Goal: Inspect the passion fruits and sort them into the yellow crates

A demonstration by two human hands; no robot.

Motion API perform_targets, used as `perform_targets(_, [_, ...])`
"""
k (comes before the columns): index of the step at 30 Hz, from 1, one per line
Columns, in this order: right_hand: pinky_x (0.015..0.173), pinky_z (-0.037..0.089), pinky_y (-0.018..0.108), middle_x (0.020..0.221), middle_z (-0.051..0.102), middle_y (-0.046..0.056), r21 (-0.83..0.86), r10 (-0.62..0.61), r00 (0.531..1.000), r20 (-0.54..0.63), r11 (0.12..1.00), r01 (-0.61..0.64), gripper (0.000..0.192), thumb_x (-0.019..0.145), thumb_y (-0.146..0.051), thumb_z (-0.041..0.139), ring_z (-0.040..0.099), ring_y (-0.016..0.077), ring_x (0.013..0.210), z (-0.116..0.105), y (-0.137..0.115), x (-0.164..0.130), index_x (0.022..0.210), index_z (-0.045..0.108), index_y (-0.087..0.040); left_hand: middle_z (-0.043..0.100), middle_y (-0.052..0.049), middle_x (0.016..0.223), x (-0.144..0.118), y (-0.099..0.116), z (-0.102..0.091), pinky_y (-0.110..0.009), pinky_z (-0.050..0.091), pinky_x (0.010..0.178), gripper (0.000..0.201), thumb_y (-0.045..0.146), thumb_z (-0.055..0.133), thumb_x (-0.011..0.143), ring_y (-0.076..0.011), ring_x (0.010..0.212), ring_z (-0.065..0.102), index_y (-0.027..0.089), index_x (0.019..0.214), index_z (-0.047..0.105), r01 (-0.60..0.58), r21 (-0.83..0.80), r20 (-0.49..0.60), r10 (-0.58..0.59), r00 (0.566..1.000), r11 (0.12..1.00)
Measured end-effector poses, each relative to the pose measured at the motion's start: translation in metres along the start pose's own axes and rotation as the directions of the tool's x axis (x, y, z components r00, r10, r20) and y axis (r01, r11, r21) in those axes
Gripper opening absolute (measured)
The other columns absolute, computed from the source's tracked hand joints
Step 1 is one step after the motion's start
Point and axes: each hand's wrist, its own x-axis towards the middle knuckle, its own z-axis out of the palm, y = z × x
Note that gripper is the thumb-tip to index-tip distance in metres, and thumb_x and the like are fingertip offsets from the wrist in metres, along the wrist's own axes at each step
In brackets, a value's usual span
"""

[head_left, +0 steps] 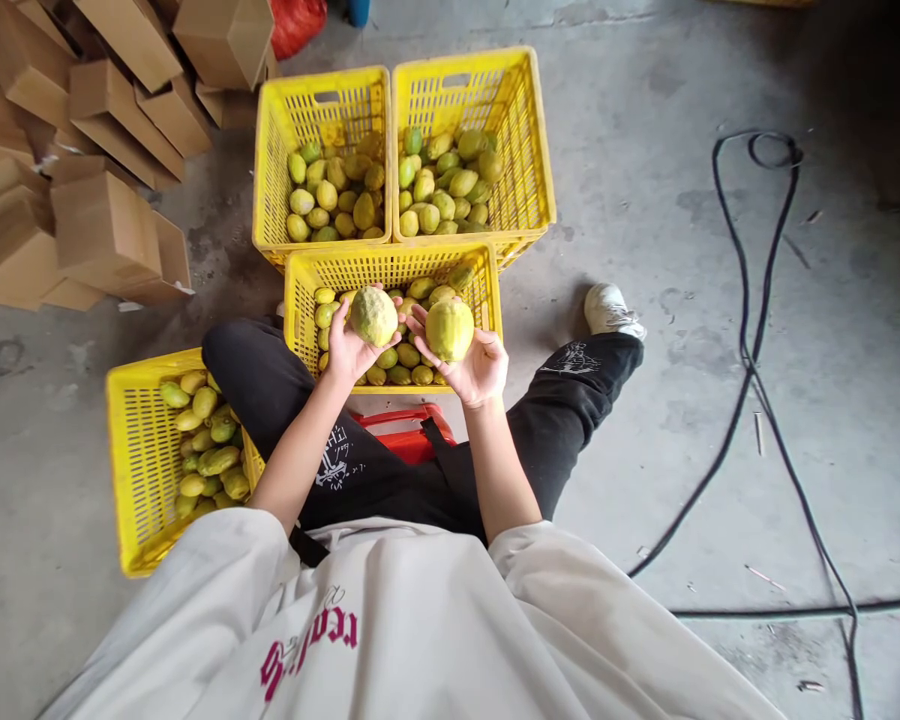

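My left hand (351,350) holds up a round, pale green, papaya-like fruit (374,316) with rough, whitish patches on its skin. In my right hand (481,374) rests a smoother, yellow-green, papaya-like fruit (450,331), cradled by the fingers and palm. The two fruits are side by side with a small gap between them. Both hands are above the near yellow crate (300,262), which holds many similar fruits (400,374). My hands and the held fruits hide part of its contents.
Two more yellow crates (261,150) (544,150) of fruit stand behind the near one. Another fruit crate (120,450) is beside my left leg. Cardboard boxes (105,225) pile up at upper left. A red seat (405,445) shows between my legs; a black cable (746,370) loops across the floor at right.
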Motion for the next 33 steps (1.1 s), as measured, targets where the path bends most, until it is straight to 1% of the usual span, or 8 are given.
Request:
perform_targets(3, [0.078, 0.056, 0.048, 0.120, 0.060, 0.005, -0.030, -0.024, 1.000, -0.009, 0.999, 0.024, 0.043, 0.078, -0.031, 0.054, 0.060, 0.0226, 0.107, -0.002, 0.002, -0.001, 0.121, 0.051, -0.032, 0.063, -0.009, 0.114, -0.003, 0.001, 0.002, -0.036, 0.055, 0.081, 0.044, 0.043, 0.029, 0.092, -0.0267, 0.115, 0.056, 0.021, 0.118, 0.057, -0.019, 0.005, 0.085, 0.019, 0.996, 1.000])
perform_targets(6, [0.059, 0.057, 0.031, 0.104, 0.063, 0.002, -0.040, -0.018, 1.000, -0.008, 0.999, 0.017, 0.041, 0.075, -0.037, 0.058, 0.062, 0.0161, 0.080, -0.005, 0.004, 0.000, 0.116, 0.054, -0.034, 0.064, -0.010, 0.113, -0.001, 0.000, -0.001, -0.030, 0.056, 0.073, 0.043, 0.043, 0.030, 0.093, -0.0260, 0.113, 0.058, 0.018, 0.110, 0.061, 0.003, 0.021, 0.142, -0.006, 0.990, 1.000])
perform_targets(11, [0.035, 0.042, 0.016, 0.091, 0.061, 0.000, -0.069, 0.015, 0.999, 0.040, 0.998, -0.013, 0.029, 0.072, -0.038, 0.062, 0.051, 0.0097, 0.059, -0.005, 0.007, 0.006, 0.099, 0.059, -0.027, 0.066, -0.009, 0.097, 0.005, -0.002, -0.007, -0.019, 0.047, 0.044, 0.047, 0.056, 0.033, 0.090, -0.0204, 0.085, 0.065, 0.021, 0.102, 0.061, 0.043, 0.044, 0.007, -0.043, 0.999, 0.998])
perform_targets(14, [0.035, 0.041, 0.016, 0.088, 0.062, -0.001, -0.114, 0.021, 1.000, -0.007, 0.993, -0.021, 0.023, 0.075, -0.039, 0.061, 0.053, 0.0100, 0.059, -0.004, 0.008, 0.009, 0.095, 0.058, -0.026, 0.065, -0.007, 0.096, 0.006, -0.002, -0.008, -0.019, 0.046, 0.043, 0.046, 0.059, 0.038, 0.088, -0.0185, 0.080, 0.065, 0.024, 0.107, 0.060, 0.055, 0.042, -0.073, -0.052, 0.996, 0.998])
perform_targets(17, [0.043, 0.049, 0.019, 0.091, 0.064, 0.000, -0.076, 0.002, 0.998, -0.065, 0.997, -0.007, 0.024, 0.078, -0.041, 0.056, 0.058, 0.0113, 0.066, -0.004, 0.008, 0.009, 0.097, 0.057, -0.026, 0.065, -0.007, 0.101, 0.005, -0.002, -0.007, -0.020, 0.049, 0.049, 0.044, 0.056, 0.039, 0.088, -0.0195, 0.086, 0.065, 0.025, 0.113, 0.058, 0.033, 0.036, -0.059, -0.031, 0.998, 0.999])
perform_targets(22, [0.071, 0.059, 0.041, 0.110, 0.064, 0.004, 0.020, -0.029, 0.998, -0.049, 0.999, 0.030, 0.032, 0.078, -0.038, 0.052, 0.062, 0.0220, 0.102, -0.004, 0.004, 0.004, 0.108, 0.058, -0.027, 0.064, -0.012, 0.106, 0.001, 0.000, -0.005, -0.029, 0.055, 0.064, 0.047, 0.052, 0.034, 0.087, -0.0261, 0.103, 0.061, 0.019, 0.112, 0.057, -0.024, -0.033, 0.024, 0.025, 0.999, 0.999])
perform_targets(25, [0.079, 0.058, 0.041, 0.113, 0.063, 0.005, 0.041, -0.071, 0.996, -0.049, 0.996, 0.073, 0.035, 0.079, -0.039, 0.052, 0.059, 0.0217, 0.111, -0.003, 0.004, 0.002, 0.112, 0.057, -0.028, 0.064, -0.011, 0.108, 0.000, 0.000, -0.004, -0.036, 0.054, 0.077, 0.044, 0.047, 0.036, 0.087, -0.0279, 0.111, 0.059, 0.018, 0.115, 0.055, -0.038, -0.043, -0.021, 0.037, 0.999, 0.998])
perform_targets(33, [0.046, 0.052, 0.016, 0.095, 0.064, 0.000, 0.108, 0.019, 1.000, 0.017, 0.994, -0.021, 0.031, 0.078, -0.050, 0.058, 0.059, 0.0094, 0.070, -0.017, 0.007, 0.005, 0.102, 0.059, -0.030, 0.064, -0.011, 0.104, 0.005, -0.004, -0.008, -0.030, 0.055, 0.069, 0.042, 0.049, 0.040, 0.088, -0.0224, 0.093, 0.065, 0.019, 0.112, 0.056, -0.077, -0.075, 0.017, 0.079, 0.997, 0.994])
